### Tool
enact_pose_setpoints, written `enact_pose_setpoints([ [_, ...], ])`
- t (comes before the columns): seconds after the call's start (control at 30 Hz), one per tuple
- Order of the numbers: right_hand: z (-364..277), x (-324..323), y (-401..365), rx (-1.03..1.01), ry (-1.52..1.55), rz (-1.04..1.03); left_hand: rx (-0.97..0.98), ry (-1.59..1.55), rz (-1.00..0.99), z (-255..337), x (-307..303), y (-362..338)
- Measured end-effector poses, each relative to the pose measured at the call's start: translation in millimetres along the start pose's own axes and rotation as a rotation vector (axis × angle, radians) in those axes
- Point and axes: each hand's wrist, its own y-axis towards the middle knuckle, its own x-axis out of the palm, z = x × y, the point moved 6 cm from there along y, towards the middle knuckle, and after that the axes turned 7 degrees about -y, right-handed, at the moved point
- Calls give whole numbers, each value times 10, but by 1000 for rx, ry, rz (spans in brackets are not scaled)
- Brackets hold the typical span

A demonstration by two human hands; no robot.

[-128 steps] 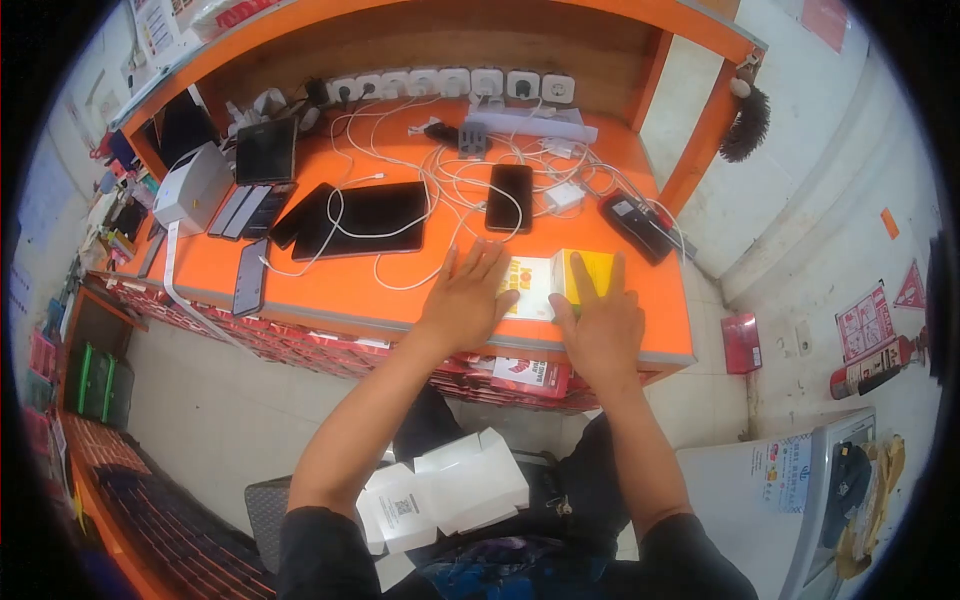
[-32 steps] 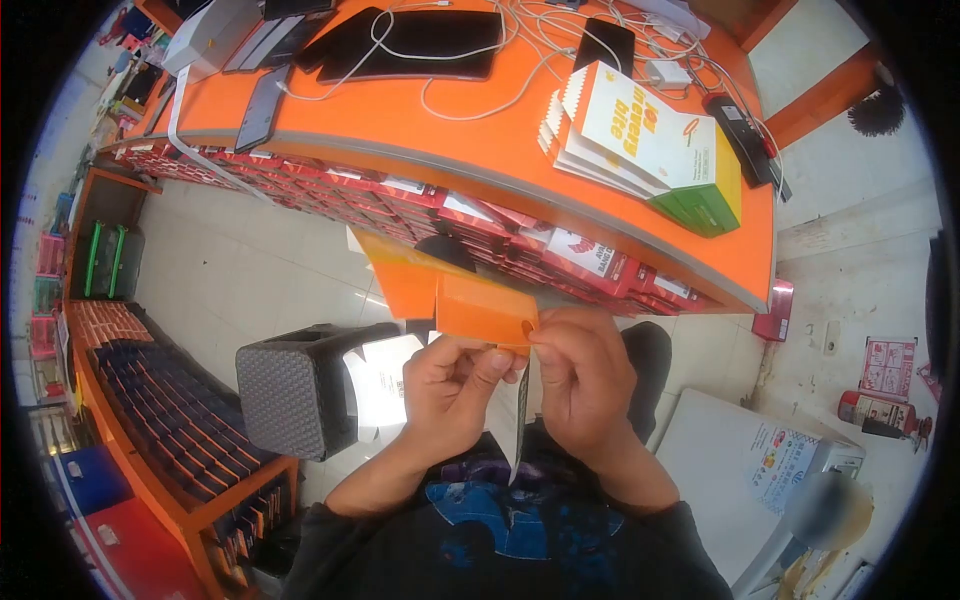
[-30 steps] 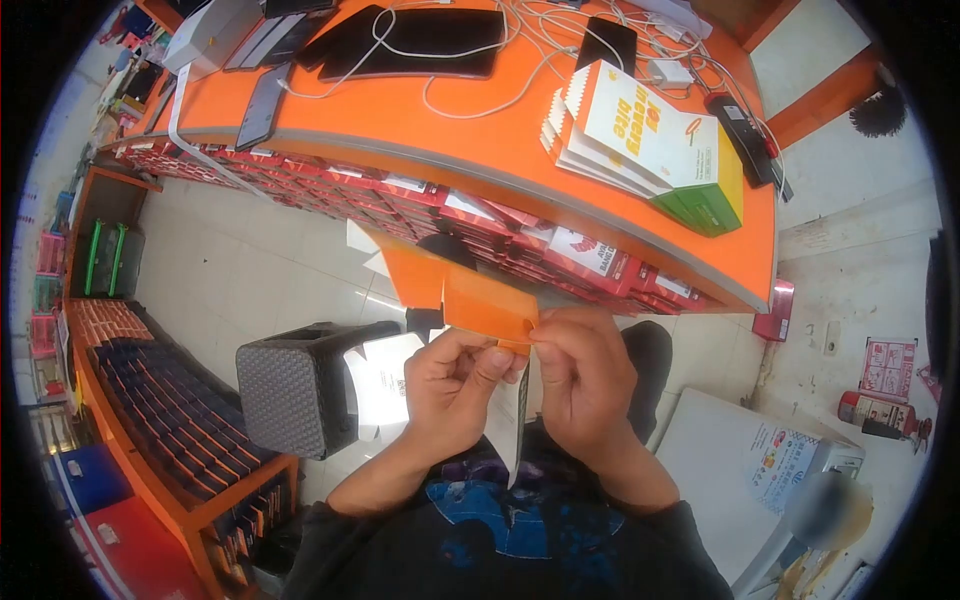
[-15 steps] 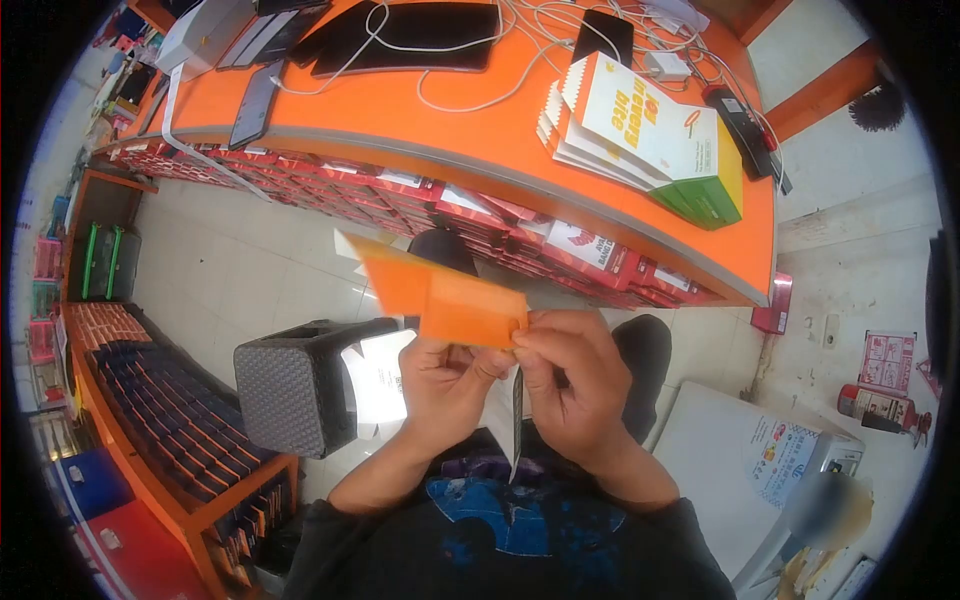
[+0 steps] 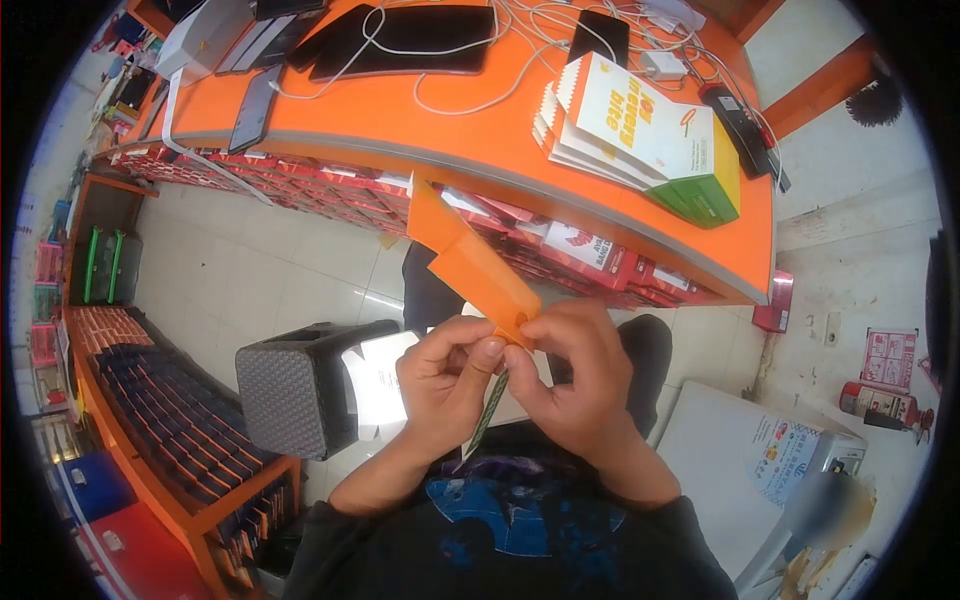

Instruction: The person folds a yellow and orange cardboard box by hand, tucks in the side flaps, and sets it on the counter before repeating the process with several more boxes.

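Note:
My left hand (image 5: 450, 380) and my right hand (image 5: 580, 375) meet in front of my chest, both pinching the lower end of an orange folded carton (image 5: 478, 270). The carton slants up and to the left, with creased panels and a pale edge at its far tip. Below the fingers, a narrow dark green patterned part (image 5: 487, 412) of what I hold points down toward my shirt. Thumbs and fingertips press together at the fold, hiding part of it. On the orange counter (image 5: 330, 125) ahead rests a stack of flat white, yellow and green cartons (image 5: 650, 130).
A tablet (image 5: 440, 40), phones and tangled white cables (image 5: 500, 30) lie across the counter. Red boxes (image 5: 580, 245) fill the space beneath its edge. To the left stand a grey woven stool (image 5: 295, 395), white cartons (image 5: 380, 375) and an orange shelf (image 5: 190, 510); a white lidded chest (image 5: 720, 470) is at right.
The orange carton has turned from lying nearly level to slanting steeply upward, its far end rising. The patterned strip below now tilts down to the left. Both hands keep their pinch.

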Motion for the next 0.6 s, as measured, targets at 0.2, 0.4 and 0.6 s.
enact_pose_setpoints([
  [0.2, 120, 34, -8, 86, 38, -103, -28, 20, -44, -37, 25, 7],
  [0.4, 94, 67, -35, 44, -26, -88, -74, -114, 11, -100, -5, 4],
  [0.6, 128, 68, -75, 144, 69, -86, -45, -113, -33, -112, 7, 26],
])
